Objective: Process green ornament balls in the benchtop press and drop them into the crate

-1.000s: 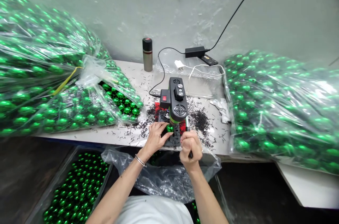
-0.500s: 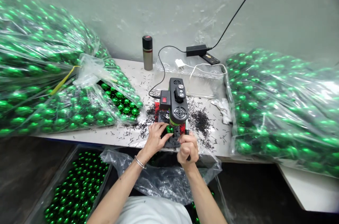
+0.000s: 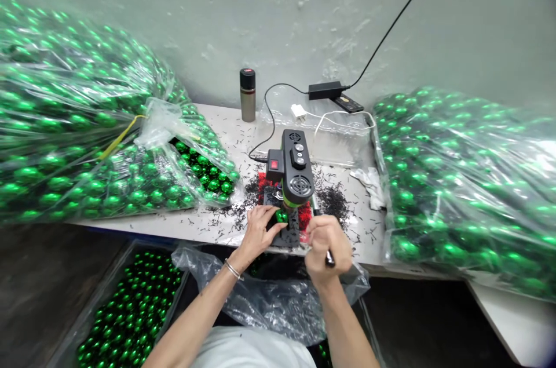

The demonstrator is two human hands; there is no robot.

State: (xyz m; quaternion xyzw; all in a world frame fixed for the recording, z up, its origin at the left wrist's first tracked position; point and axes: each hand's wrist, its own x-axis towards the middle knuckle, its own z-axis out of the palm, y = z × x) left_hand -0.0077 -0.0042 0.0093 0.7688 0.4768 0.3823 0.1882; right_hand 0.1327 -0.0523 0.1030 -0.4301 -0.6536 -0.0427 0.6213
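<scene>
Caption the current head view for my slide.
Left hand holds a green ball at a black machine; right hand grips a black handle.

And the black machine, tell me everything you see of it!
The black machine stands upright on the table. Its long, rounded head looks like plastic, with two vents and silvery buttons between them. A box on its left side has a red switch and a cord. A greenish band shows under the front. The right hand grips its black handle; the left hand holds a green ball beneath the head. Black scraps lie beside it. I can't tell whether it's running.
</scene>
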